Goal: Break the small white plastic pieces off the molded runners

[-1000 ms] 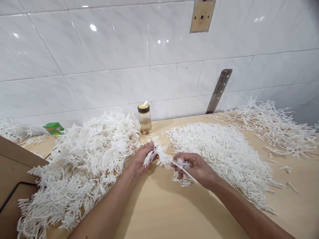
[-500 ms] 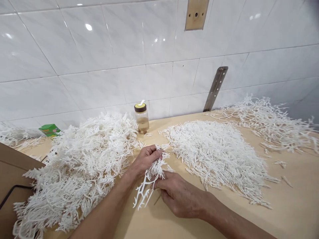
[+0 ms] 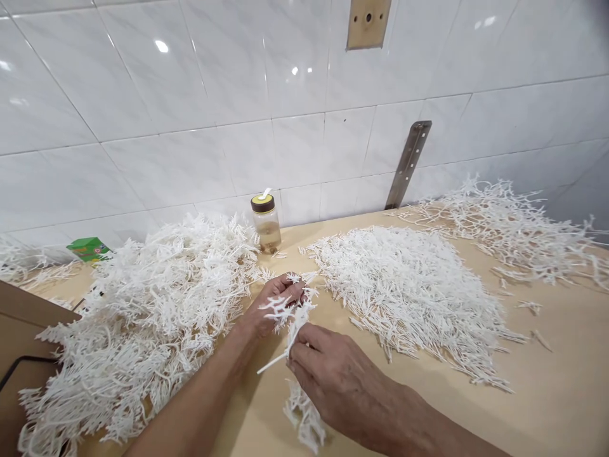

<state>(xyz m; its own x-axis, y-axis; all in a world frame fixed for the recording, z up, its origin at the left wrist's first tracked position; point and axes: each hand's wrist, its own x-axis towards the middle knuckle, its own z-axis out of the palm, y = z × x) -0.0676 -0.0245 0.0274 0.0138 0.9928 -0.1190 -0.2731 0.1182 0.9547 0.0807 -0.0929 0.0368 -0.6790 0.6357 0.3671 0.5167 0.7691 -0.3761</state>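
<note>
Both hands are closed on a single white plastic sprig [image 3: 291, 311] above the bare middle of the wooden tabletop [image 3: 561, 393]. Left hand [image 3: 271, 306]: fingers curled, thumb and fingertips pinching the branched upper end of the sprig, whose tips fan out just above and to the right of the knuckles. Right hand [image 3: 333, 374]: back of hand toward the camera, thumb and forefinger pressed together on the lower part of the sprig, just below the left hand. A thin straight stem end projects from the right-hand pinch down and to the left, clear of the tabletop. A second feathery white piece [image 3: 304, 419] lies below the right hand at its near edge; whether the hand holds it cannot be determined. The sprig sits between two heaps: a tangled, bulky pile of branched pieces [image 3: 143, 317] to the left, touching the left forearm, and a flatter pile of finer pieces [image 3: 413, 292] to the right, near but apart from the hands. A small jar with a dark lid [image 3: 266, 222] stands at the tiled wall behind the hands.
</note>
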